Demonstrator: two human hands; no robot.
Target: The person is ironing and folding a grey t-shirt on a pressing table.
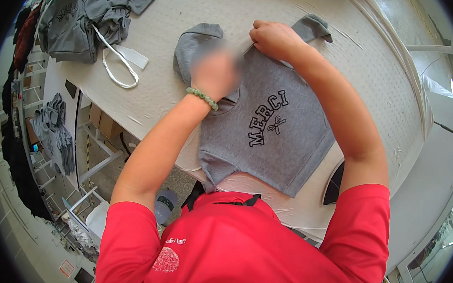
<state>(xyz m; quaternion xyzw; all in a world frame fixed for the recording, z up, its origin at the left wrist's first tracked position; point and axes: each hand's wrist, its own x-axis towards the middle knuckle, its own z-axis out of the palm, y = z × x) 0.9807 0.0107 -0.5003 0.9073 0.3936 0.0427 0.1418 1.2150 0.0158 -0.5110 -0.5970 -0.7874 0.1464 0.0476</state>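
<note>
A grey hooded sweatshirt (284, 140) lies spread on the pale padded table, its front up, with dark outlined lettering and a small bow on the chest. Its hem points toward me. Over the neck and hood area is my left hand (217, 70), smeared by a blur that hides its fingers; a green bead bracelet (202, 98) circles that wrist. My right hand (276, 40) is closed on the garment's far edge near the shoulder, fingers curled under. Beyond it, one sleeve (313, 27) sticks out at the upper right.
More grey sweatshirts (82, 21) are heaped at the table's far left, beside a white cord loop (121, 73). A dark, pointed object (334, 185) lies near my right elbow. Grey garments (56, 132) hang over a lower surface at left. A clear container (165, 205) stands below the table.
</note>
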